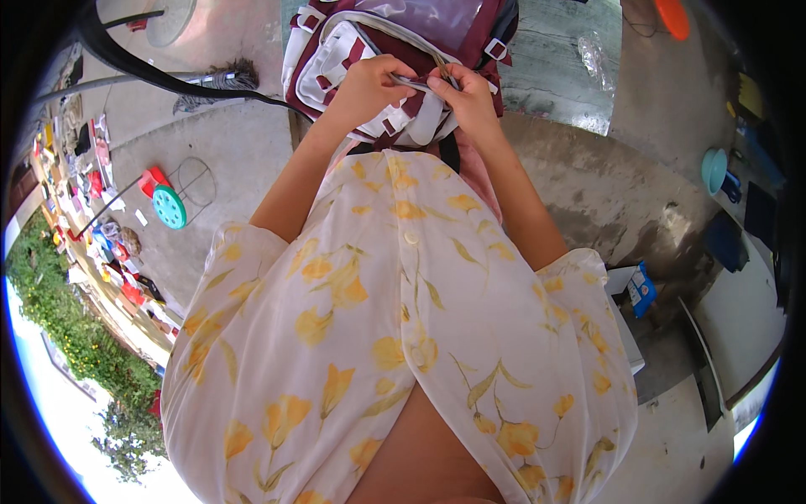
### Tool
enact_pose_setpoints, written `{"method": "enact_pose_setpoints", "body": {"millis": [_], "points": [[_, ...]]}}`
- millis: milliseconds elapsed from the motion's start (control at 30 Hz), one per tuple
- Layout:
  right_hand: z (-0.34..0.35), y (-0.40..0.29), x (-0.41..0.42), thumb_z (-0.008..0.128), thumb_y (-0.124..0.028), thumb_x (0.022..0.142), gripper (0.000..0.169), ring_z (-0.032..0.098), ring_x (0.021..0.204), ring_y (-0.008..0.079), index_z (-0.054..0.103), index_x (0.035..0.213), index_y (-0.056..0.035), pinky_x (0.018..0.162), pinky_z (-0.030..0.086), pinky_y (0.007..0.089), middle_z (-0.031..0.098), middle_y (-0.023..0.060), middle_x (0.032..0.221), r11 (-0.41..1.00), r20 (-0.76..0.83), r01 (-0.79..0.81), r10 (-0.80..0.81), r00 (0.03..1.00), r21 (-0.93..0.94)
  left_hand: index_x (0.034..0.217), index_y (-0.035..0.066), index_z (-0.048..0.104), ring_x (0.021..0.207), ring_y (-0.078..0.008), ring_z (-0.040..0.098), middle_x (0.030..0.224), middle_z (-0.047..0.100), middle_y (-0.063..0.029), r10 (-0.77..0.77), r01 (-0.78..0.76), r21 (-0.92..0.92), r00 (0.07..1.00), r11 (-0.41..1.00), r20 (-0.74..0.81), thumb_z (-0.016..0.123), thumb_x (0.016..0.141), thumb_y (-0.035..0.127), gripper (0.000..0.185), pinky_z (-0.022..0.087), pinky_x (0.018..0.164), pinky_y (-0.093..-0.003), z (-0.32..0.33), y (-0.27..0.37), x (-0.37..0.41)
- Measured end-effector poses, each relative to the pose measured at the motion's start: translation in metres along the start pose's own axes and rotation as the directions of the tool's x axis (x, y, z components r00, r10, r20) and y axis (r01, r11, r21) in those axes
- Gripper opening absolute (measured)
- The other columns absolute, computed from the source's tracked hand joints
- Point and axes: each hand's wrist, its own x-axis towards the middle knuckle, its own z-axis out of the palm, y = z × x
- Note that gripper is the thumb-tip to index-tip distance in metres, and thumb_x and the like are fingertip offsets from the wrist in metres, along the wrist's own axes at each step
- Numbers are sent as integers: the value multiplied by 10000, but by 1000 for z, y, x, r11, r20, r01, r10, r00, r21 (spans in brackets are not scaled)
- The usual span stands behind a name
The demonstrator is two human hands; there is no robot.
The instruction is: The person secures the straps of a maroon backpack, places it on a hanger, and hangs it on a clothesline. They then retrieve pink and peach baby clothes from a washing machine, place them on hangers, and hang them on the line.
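Observation:
A maroon and white backpack (403,38) with buckles, straps and a translucent panel lies before me, at the near edge of a green-grey tabletop (554,69). My left hand (378,85) pinches one end of a grey-edged strip at the bag's front pocket, thumb and fingertips close together. At the strip's other end, my right hand (463,91) grips the pocket edge beside a zipper opening. Whether the strip is zipper tape or fabric trim cannot be told. White straps and a buckle hang below both hands, close to my lap.
Crumpled clear plastic (595,60) lies on the tabletop to the right. A green round stool seat (169,206) stands on the concrete floor at left, near many scattered items. At right are a turquoise basin (714,170) and a blue packet (641,290) on a white surface.

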Motion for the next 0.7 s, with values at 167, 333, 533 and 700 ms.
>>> {"method": "enact_pose_setpoints", "body": {"millis": [167, 333, 533, 700], "points": [[6, -5, -4, 605, -175, 868, 147, 423, 600, 26, 600, 882, -29, 530, 338, 199, 544, -65, 712, 995, 15, -59, 61, 998, -78, 971, -11, 587, 651, -82, 605, 756, 630, -54, 22, -22, 37, 1000, 999, 1, 673, 757, 5, 231, 462, 581, -207, -4, 4, -10], [8, -25, -9, 643, -175, 840, 199, 479, 661, 41, 576, 953, -25, 582, 370, 195, 567, -29, 719, 995, 36, 91, -89, 995, -47, 986, 7, 566, 654, -96, 622, 841, 615, -67, 77, -66, 80, 988, 995, -135, 677, 740, -5, 270, 472, 594, -217, 3, 9, -26], [9, -24, -5, 663, -160, 818, 175, 491, 668, 48, 635, 834, 11, 603, 385, 199, 606, 4, 745, 955, 116, 140, -113, 987, -261, 975, -6, 565, 661, -111, 634, 839, 621, -52, 206, -185, 145, 969, 972, -139, 669, 738, -16, 259, 474, 595, -220, 6, 6, -24], [0, -15, -2, 611, -131, 859, 138, 432, 537, 47, 637, 915, -7, 495, 326, 189, 626, 37, 755, 991, 29, -77, 74, 997, 111, 933, -14, 578, 659, -103, 617, 787, 607, -36, 169, -163, 63, 978, 985, -121, 670, 741, -11, 212, 462, 615, -231, 1, -5, -22]]}}
